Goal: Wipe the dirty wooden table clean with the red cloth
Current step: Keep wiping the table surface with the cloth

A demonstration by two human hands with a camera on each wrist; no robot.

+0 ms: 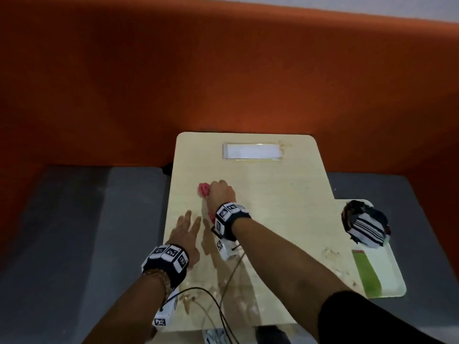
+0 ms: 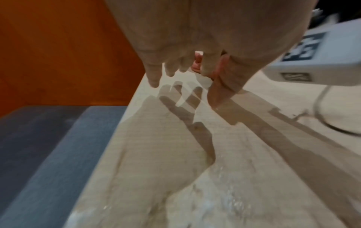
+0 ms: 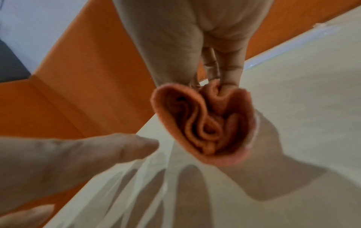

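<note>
Head view: right hand (image 1: 221,194) grips the bunched red cloth (image 1: 204,189), fingers curled round it, on the left-centre of the wooden counter (image 1: 285,194). Left hand (image 1: 185,232) lies near the counter's left edge, just short of the right wrist, fingers straight and spread, holding nothing. White smears cover the near part of the counter. A clear sleeve with a white card (image 1: 252,150) lies at the far edge; a striped bundle of fabric (image 1: 365,227) and a green strip (image 1: 367,274) sit on the right-hand extension.

Left wrist view: left fingers (image 2: 154,75) extended just over the counter (image 2: 156,154); whether they touch it, cannot tell. Cloth (image 2: 197,61) glimpsed beyond them.

Right wrist view: cloth (image 3: 205,125) rolled in folds, pinched at its top by the right fingers (image 3: 230,74). Left fingers (image 3: 97,151) just beside it.
</note>
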